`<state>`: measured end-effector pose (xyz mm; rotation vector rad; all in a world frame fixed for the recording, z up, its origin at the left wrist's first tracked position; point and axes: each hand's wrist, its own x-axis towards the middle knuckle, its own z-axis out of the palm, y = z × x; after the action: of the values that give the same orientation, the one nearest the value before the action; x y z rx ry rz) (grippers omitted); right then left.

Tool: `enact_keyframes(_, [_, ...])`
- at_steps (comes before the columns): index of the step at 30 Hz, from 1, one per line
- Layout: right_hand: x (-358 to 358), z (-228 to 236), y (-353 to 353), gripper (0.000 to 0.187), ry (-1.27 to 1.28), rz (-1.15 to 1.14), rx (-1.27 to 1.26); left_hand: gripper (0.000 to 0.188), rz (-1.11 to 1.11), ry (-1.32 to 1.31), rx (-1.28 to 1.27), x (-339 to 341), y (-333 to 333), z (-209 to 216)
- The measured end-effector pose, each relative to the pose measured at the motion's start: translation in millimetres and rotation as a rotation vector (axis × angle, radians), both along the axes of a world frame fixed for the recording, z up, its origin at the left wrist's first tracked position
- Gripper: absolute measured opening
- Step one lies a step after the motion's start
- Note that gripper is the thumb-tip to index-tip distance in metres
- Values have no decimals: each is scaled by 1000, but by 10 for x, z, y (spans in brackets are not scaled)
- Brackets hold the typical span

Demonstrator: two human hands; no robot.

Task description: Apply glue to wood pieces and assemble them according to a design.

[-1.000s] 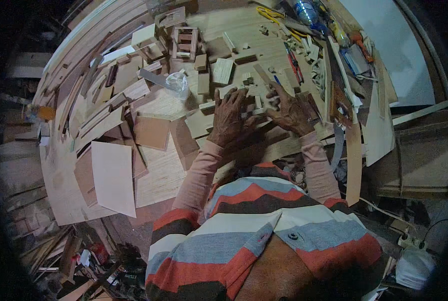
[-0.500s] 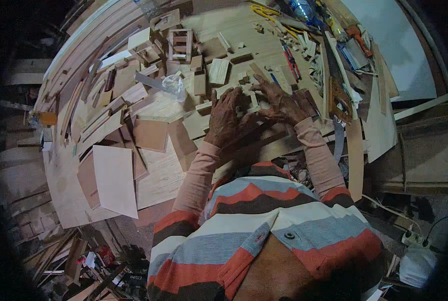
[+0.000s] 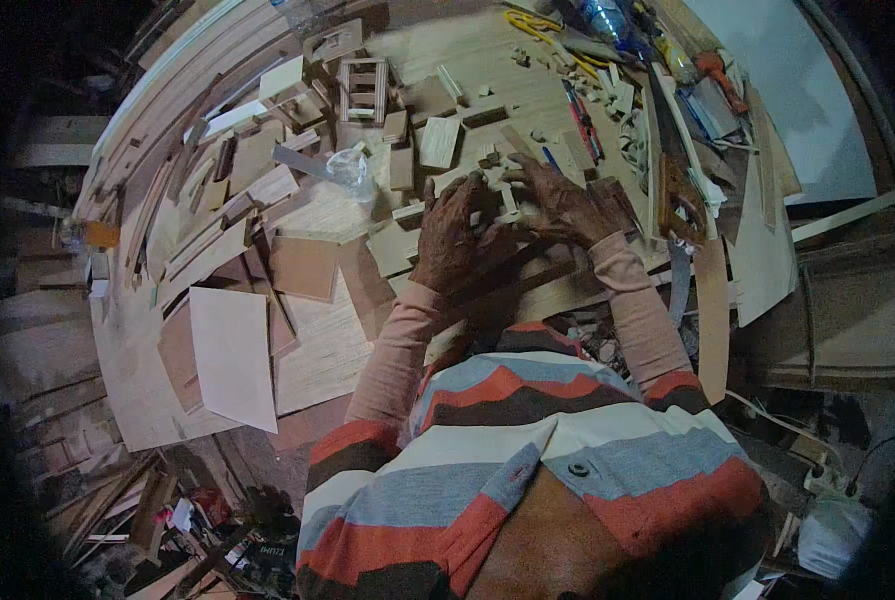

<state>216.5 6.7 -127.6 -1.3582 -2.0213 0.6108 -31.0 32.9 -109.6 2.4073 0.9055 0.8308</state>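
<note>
My left hand point(image 3: 449, 238) is over the near middle of the bench, its fingers bent inward and pressed on something that the hand itself hides. Facing it, my right hand point(image 3: 564, 203) curves its fingers and thumb around a small pale wooden piece point(image 3: 508, 200). The two hands are close together, and dark shadow covers the gap below them. Just left of my left hand lies a short wood block point(image 3: 407, 214). A tiny wood block point(image 3: 488, 155) sits beyond the fingertips. A blue pen point(image 3: 549, 156) lies beside my right index finger.
Farther off stand a small slatted wooden frame point(image 3: 363, 92) and a boxlike wooden piece point(image 3: 283, 82). A clear plastic bag point(image 3: 350, 170) lies left of the hands. To the right are a handsaw point(image 3: 680, 195), red pliers point(image 3: 582, 120) and a yellow cord point(image 3: 539, 28). A white board point(image 3: 232, 355) lies front left.
Both hands keep nearly the same place and pose; the fingers shift only slightly. The whole view has moved a little. Nothing else on the bench has visibly changed.
</note>
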Motion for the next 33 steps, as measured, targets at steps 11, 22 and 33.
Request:
enact_keyframes(11, [-84, 147, -122, 111, 81, -28, -135, 84, 1, -23, 2, 4, 44, -73])
enact_keyframes(22, [-279, 335, -551, 64, 233, -312, 2, 78, 14, 78, 6, 16, 40, -22])
enact_keyframes(33, [-414, 491, -791, 87, -229, -248, 293, 78, 14, 154, 71, 50, 13, 31])
